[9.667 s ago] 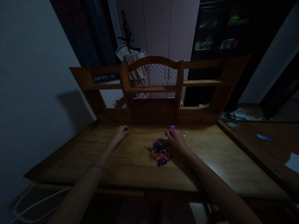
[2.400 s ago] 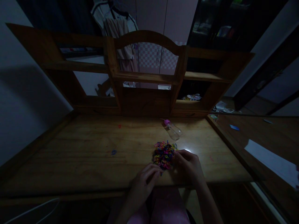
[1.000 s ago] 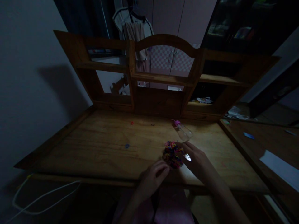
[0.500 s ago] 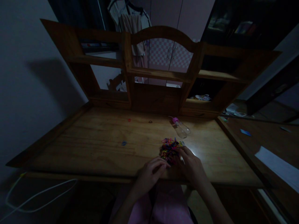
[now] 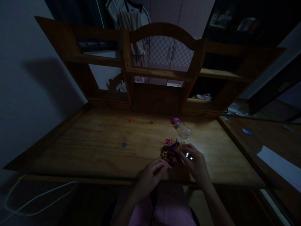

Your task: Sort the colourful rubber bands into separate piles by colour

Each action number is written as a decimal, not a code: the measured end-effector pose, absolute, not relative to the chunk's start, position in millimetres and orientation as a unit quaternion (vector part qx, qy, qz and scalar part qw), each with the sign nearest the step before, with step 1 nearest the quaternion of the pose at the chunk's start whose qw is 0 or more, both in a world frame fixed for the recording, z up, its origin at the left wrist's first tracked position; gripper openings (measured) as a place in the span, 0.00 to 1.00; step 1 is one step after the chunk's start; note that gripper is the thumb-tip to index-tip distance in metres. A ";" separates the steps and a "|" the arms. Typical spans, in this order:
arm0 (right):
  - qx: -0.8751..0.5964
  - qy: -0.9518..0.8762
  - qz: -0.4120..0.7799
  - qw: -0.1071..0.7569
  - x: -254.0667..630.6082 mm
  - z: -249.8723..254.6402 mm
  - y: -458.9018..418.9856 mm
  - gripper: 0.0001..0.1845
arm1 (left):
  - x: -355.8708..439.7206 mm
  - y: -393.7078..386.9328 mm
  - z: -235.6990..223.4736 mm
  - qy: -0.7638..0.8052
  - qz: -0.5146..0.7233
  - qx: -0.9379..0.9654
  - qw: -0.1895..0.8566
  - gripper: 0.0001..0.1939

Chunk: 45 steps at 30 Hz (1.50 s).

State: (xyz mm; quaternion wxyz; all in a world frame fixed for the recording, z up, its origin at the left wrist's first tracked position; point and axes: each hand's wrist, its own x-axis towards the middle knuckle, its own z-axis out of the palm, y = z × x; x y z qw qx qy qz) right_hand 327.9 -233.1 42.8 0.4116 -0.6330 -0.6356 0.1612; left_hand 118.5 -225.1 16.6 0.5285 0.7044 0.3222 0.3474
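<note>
A heap of small colourful rubber bands [image 5: 169, 151] lies on the wooden desk near its front edge. At the heap's right side, my right hand [image 5: 193, 158] has its thumb and forefinger pinched together at the bands; exactly what sits between the tips is too dark to make out. My left hand [image 5: 151, 174] rests on the desk at the heap's lower left, fingers curled and the thumb against the forefinger, its tips beside the bands. Whether it holds anything is hidden.
Behind the heap lies a clear bottle [image 5: 183, 129] with a pink top. Loose bands, one blue [image 5: 124, 144], one red [image 5: 129, 121] and one dark [image 5: 151, 122], lie farther left. A wooden shelf unit [image 5: 157, 97] rises along the desk's back. White paper [image 5: 279, 166] lies on the right-hand surface.
My right hand has drawn up and slightly right, its thumb and forefinger coming together in a pinch at the heap. The left hand has stayed in place.
</note>
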 end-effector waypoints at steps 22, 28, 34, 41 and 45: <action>-0.593 -0.715 0.146 0.341 290.5 59.6 -160.4 0.08 | 117.4 -226.0 11.2 0.356 0.332 0.710 0.508 0.13; -0.625 -0.680 0.133 0.358 367.0 64.5 -208.2 0.06 | 118.1 -225.5 15.6 0.326 0.336 0.698 0.542 0.14; -0.592 -0.713 0.222 0.305 360.8 47.7 -241.1 0.06 | 118.4 -225.6 13.5 0.326 0.336 0.703 0.535 0.13; -0.603 -0.726 0.230 0.239 343.2 45.3 -250.3 0.04 | 118.7 -226.5 19.5 0.327 0.343 0.698 0.537 0.13; -0.619 -0.729 0.200 0.214 344.6 41.2 -253.6 0.07 | 118.7 -226.1 18.4 0.327 0.343 0.700 0.533 0.13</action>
